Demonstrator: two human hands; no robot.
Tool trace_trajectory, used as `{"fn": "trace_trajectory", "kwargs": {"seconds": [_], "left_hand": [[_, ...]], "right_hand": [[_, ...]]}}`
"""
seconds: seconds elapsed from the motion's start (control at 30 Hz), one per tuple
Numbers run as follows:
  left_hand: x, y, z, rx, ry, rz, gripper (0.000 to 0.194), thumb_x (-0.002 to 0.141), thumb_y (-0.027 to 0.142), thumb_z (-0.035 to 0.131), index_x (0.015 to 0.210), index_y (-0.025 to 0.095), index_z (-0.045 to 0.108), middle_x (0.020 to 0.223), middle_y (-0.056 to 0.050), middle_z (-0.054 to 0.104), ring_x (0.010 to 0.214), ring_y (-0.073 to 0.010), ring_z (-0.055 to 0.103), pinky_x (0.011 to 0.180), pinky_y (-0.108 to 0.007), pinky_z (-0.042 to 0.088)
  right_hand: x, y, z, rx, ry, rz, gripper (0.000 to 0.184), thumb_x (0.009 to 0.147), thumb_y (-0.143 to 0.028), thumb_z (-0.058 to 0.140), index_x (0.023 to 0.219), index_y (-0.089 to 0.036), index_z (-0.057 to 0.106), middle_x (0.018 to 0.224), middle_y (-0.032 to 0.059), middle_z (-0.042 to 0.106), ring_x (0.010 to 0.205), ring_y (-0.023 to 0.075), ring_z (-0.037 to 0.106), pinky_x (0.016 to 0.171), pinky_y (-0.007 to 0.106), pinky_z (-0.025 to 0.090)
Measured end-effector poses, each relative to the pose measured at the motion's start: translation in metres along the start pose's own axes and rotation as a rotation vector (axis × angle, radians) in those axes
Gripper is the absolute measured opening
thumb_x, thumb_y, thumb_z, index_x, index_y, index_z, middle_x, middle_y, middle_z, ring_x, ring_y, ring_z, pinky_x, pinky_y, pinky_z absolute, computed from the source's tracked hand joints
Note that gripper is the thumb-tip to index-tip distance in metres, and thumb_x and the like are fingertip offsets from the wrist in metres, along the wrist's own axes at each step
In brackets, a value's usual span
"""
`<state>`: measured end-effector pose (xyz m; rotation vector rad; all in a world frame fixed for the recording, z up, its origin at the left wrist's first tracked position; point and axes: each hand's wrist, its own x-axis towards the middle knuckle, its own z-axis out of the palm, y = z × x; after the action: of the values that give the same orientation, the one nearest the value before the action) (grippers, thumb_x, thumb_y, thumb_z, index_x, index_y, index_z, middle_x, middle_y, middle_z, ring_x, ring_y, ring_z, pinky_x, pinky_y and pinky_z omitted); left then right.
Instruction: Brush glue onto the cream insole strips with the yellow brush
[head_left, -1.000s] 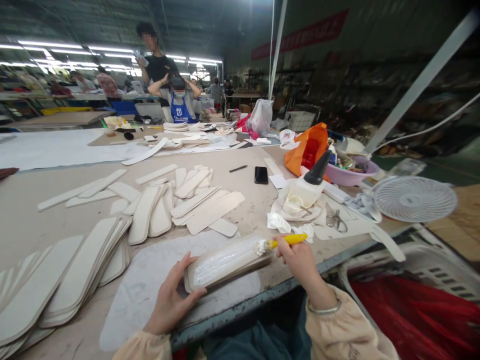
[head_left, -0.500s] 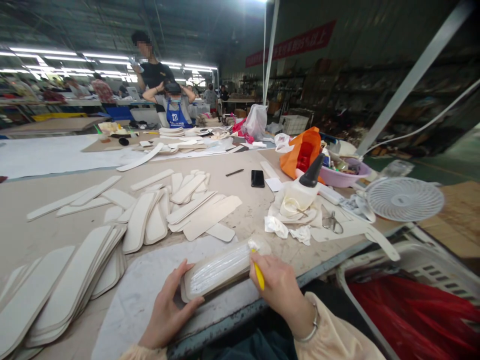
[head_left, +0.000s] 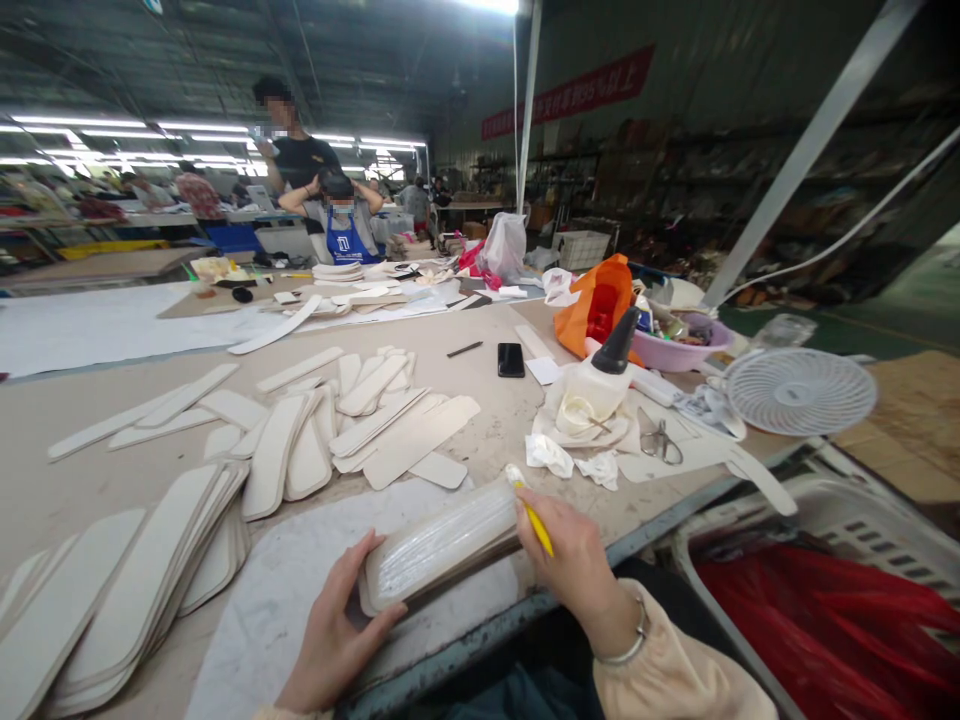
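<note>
1. Large, dim workshop with rows of tube lights (head_left: pixel 79 121) at the left and a red banner (head_left: pixel 568 92) on the dark wall to the right.
2. Across the work area, a person in a blue apron (head_left: pixel 345 240) has both arms raised to the head; a person in a dark shirt (head_left: pixel 304 160) stands behind.
3. Brownish, smudged covering lies over the desk (head_left: pixel 501 412), whose worn metal edge runs along the near side.
4. Pale, rounded strips (head_left: pixel 409 440) lie scattered at its middle, with fanned piles (head_left: pixel 142 590) at the left.
5. Toward the right are a black phone (head_left: pixel 511 360), a dark-nozzled white bottle (head_left: pixel 592 390), scissors (head_left: pixel 663 446), an orange bag (head_left: pixel 577 325) and a round white grille (head_left: pixel 801 392).
6. Near the front edge, a small strip stack (head_left: pixel 450 545), its top streaked glossy white, rests over a whitish sheet (head_left: pixel 277 565).
7. The left hand (head_left: pixel 337 620) grasps the stack's left end between thumb and fingers.
8. The right hand (head_left: pixel 566 548) is closed around a yellow-handled brush (head_left: pixel 535 522), its white-coated tip by the stack's far right end.
</note>
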<state>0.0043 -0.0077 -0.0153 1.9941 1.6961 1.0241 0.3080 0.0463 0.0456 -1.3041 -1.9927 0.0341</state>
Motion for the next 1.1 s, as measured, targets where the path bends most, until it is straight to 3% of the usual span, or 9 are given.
{"fn": "trace_trajectory", "kwargs": {"seconds": [0.13, 0.23, 0.3, 0.43, 0.53, 0.6, 0.7, 0.9, 1.1], "left_hand": [[0.000, 0.000, 0.000, -0.003, 0.004, -0.010, 0.072, 0.075, 0.042, 0.069, 0.138, 0.027, 0.035, 0.133, -0.011, 0.052, 0.124, -0.0315, 0.050, 0.104, -0.055, 0.041], [-0.001, -0.001, 0.000, -0.020, 0.004, -0.011, 0.072, 0.075, 0.041, 0.068, 0.138, 0.028, 0.036, 0.134, -0.010, 0.052, 0.124, -0.0316, 0.050, 0.104, -0.054, 0.042], [-0.001, -0.002, 0.000, -0.038, 0.001, -0.016, 0.072, 0.076, 0.041, 0.068, 0.138, 0.028, 0.035, 0.135, -0.010, 0.051, 0.124, -0.0313, 0.049, 0.105, -0.054, 0.041], [-0.001, 0.001, -0.001, -0.063, -0.006, -0.024, 0.073, 0.076, 0.039, 0.069, 0.139, 0.027, 0.034, 0.135, -0.011, 0.051, 0.126, -0.0305, 0.047, 0.107, -0.054, 0.038], [-0.001, 0.005, -0.001, -0.101, -0.007, -0.019, 0.075, 0.074, 0.039, 0.071, 0.139, 0.025, 0.034, 0.135, -0.012, 0.051, 0.127, -0.0303, 0.045, 0.108, -0.052, 0.037], [-0.001, 0.007, -0.001, -0.130, -0.009, -0.027, 0.078, 0.073, 0.039, 0.072, 0.139, 0.023, 0.033, 0.134, -0.013, 0.050, 0.127, -0.0301, 0.046, 0.108, -0.052, 0.036], [-0.001, 0.008, 0.001, -0.181, -0.007, -0.055, 0.086, 0.072, 0.038, 0.073, 0.143, 0.024, 0.026, 0.134, -0.012, 0.050, 0.126, -0.0291, 0.046, 0.109, -0.051, 0.034], [-0.002, 0.009, 0.003, -0.295, -0.002, -0.116, 0.097, 0.069, 0.038, 0.077, 0.146, 0.028, 0.018, 0.134, -0.009, 0.049, 0.124, -0.0275, 0.048, 0.108, -0.047, 0.036], [-0.001, 0.008, 0.003, -0.303, -0.018, -0.120, 0.097, 0.069, 0.038, 0.076, 0.146, 0.027, 0.017, 0.135, -0.010, 0.048, 0.122, -0.0270, 0.049, 0.106, -0.046, 0.038]], "right_hand": [[-0.006, -0.017, 0.005, -0.079, -0.143, -0.086, 0.024, 0.091, -0.020, 0.046, 0.108, -0.014, 0.062, 0.076, 0.0093, 0.068, 0.072, 0.0211, 0.065, 0.066, 0.032, 0.053], [-0.011, -0.042, 0.010, 0.109, -0.219, -0.210, 0.024, 0.090, -0.020, 0.049, 0.111, -0.016, 0.060, 0.078, 0.0072, 0.069, 0.072, 0.0191, 0.064, 0.067, 0.030, 0.052], [-0.012, -0.049, 0.010, 0.298, -0.203, -0.218, 0.025, 0.089, -0.020, 0.050, 0.112, -0.018, 0.059, 0.085, 0.0061, 0.071, 0.076, 0.0175, 0.066, 0.071, 0.029, 0.053], [-0.010, -0.032, 0.002, 0.485, -0.043, -0.052, 0.022, 0.089, -0.019, 0.052, 0.110, -0.020, 0.061, 0.099, 0.0060, 0.072, 0.090, 0.0163, 0.068, 0.082, 0.027, 0.053], [-0.007, -0.006, -0.002, 0.391, 0.077, 0.080, 0.019, 0.089, -0.022, 0.053, 0.103, -0.019, 0.064, 0.099, 0.0081, 0.072, 0.091, 0.0200, 0.068, 0.083, 0.032, 0.054], [-0.006, 0.002, -0.001, 0.347, 0.091, 0.113, 0.018, 0.088, -0.025, 0.055, 0.101, -0.018, 0.066, 0.097, 0.0089, 0.072, 0.088, 0.0220, 0.069, 0.082, 0.034, 0.054], [-0.007, -0.009, 0.005, 0.507, -0.010, 0.174, 0.020, 0.090, -0.029, 0.052, 0.100, -0.019, 0.065, 0.090, 0.0073, 0.072, 0.079, 0.0198, 0.068, 0.075, 0.032, 0.054], [-0.009, -0.068, 0.031, 0.977, -0.289, 0.372, 0.027, 0.092, -0.037, 0.046, 0.103, -0.018, 0.064, 0.068, 0.0010, 0.066, 0.056, 0.0138, 0.061, 0.056, 0.025, 0.051], [-0.007, -0.084, 0.052, 1.057, -0.362, 0.391, 0.027, 0.091, -0.035, 0.047, 0.103, -0.019, 0.064, 0.073, 0.0011, 0.067, 0.059, 0.0134, 0.061, 0.060, 0.025, 0.051]]}}
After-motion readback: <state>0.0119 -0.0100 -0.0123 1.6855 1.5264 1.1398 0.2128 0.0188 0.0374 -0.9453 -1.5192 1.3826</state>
